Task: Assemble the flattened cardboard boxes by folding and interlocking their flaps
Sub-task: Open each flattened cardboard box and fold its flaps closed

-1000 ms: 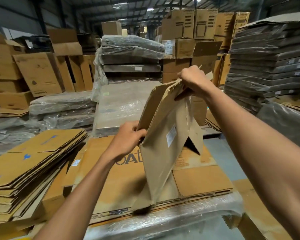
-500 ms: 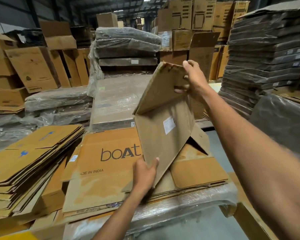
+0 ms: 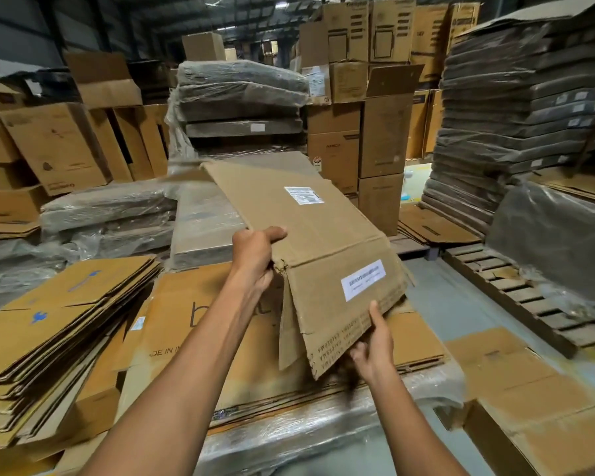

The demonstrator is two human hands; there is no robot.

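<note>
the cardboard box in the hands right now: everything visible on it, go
The flattened box is plain brown corrugated cardboard, worn, with frayed edges. It is held in the air, tilted, its far end up and away. Two white printed labels sit on its upper face, one far and one near; printed lettering runs along the near flap's edge. A crease crosses it, and near flaps hang loose. The left hand grips its left edge and the right hand holds its near corner.

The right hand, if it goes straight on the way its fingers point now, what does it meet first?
The right hand points up and away, and its fingers already touch the lower flap of the flattened box. So it would probably meet that flap first; depth is unclear.
</note>
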